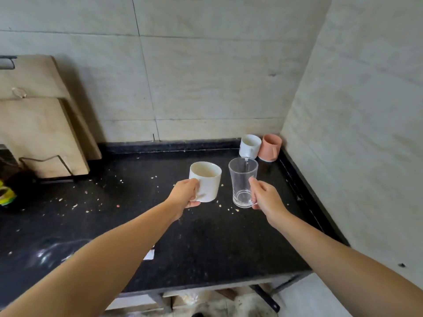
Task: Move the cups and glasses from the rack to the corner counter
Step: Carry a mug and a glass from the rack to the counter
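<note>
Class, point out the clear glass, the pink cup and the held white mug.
Clear glass (pixel 243 177), head view, its side wall.
Pink cup (pixel 270 146), head view, its side.
Held white mug (pixel 209 186), head view, its outer wall.

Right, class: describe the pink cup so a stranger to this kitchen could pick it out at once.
Find the black counter and follow it to the far right corner, where the two tiled walls meet. Two cups stand there side by side, and the pink cup is the one nearest the right wall. Its neighbour, the white cup, is pale; only this one is salmon pink.
</note>
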The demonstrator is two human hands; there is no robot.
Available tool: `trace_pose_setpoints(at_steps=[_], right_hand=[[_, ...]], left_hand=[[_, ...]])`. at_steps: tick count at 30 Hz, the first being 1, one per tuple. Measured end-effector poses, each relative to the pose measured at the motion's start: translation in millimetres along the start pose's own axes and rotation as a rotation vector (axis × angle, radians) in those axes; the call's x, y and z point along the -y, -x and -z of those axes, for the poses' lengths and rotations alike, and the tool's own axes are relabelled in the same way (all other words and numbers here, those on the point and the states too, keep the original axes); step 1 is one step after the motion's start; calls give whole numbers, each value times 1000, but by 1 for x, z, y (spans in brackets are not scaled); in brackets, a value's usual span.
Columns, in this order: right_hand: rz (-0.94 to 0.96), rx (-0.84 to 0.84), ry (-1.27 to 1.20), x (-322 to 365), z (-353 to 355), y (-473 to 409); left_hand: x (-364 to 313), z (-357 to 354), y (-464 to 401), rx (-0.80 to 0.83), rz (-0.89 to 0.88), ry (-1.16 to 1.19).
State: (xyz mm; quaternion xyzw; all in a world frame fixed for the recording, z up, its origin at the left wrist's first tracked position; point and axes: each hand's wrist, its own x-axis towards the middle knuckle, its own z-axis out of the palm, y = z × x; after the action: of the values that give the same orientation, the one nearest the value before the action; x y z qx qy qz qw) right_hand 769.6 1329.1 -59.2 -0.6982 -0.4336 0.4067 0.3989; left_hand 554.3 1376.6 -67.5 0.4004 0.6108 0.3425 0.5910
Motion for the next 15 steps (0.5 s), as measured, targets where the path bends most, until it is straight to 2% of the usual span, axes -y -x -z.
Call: trace_pose_setpoints(at_steps=[7,15], right_hand=[[-131,2,-87,10,-28,-109],[-138,20,-95,1,-64,-214]], left_hand=[[-23,-28,-100,-63,64,117],[-25,-66,-192,-186,40,151]])
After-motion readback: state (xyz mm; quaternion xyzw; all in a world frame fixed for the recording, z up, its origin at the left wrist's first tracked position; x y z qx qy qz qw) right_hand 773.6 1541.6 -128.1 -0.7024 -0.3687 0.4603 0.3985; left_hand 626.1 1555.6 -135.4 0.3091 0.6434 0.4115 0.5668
